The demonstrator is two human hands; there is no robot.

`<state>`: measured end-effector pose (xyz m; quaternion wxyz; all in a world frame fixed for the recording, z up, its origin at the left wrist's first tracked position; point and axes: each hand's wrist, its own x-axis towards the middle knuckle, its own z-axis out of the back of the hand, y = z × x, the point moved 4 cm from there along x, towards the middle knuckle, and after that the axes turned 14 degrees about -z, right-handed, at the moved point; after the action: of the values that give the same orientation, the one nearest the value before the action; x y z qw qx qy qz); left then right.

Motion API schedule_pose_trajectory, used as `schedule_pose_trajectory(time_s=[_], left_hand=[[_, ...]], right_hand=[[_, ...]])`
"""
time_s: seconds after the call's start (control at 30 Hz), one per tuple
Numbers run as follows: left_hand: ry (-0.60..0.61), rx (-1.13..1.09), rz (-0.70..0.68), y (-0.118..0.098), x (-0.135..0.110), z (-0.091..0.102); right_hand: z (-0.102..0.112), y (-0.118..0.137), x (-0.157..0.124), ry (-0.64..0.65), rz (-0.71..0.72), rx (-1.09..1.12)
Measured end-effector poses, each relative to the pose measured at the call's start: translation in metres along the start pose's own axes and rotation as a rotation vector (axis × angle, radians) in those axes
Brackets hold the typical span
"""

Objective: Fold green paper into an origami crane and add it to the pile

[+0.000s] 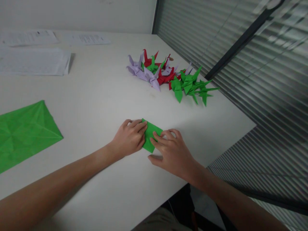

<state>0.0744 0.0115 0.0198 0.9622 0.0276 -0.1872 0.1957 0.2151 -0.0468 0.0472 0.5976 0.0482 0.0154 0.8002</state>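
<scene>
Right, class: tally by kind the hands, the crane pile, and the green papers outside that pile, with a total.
Hands: 2 (left hand, right hand)
Crane pile: 1 (overlapping, so not counted singly)
Large green sheet: 1
Small green paper: 1
Total: 5

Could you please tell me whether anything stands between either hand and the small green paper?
Nothing visible does: the left hand and right hand both have fingers on the small green paper. The cranes lie farther back, apart from both.
</scene>
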Motion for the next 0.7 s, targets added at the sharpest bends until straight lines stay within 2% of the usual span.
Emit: schedule_pose_trajectory(time_s=[0.37,0.47,0.57,0.7], left_hand=[[0.007,0.000,0.012,0.000,0.000,-0.002],[0.018,0.002,0.013,0.000,0.000,-0.003],[0.037,0.003,0.015,0.001,-0.001,-0.002],[0.064,0.002,0.011,0.001,-0.001,-0.002]], right_hand=[[0.001,-0.007,-0.026,-0.020,-0.060,0.064],[0.008,-0.012,-0.015,-0.040,-0.018,0.084],[0.013,-0.012,0.010,-0.100,-0.030,0.117],[0.002,0.000,0.032,-0.071,-0.033,0.062]])
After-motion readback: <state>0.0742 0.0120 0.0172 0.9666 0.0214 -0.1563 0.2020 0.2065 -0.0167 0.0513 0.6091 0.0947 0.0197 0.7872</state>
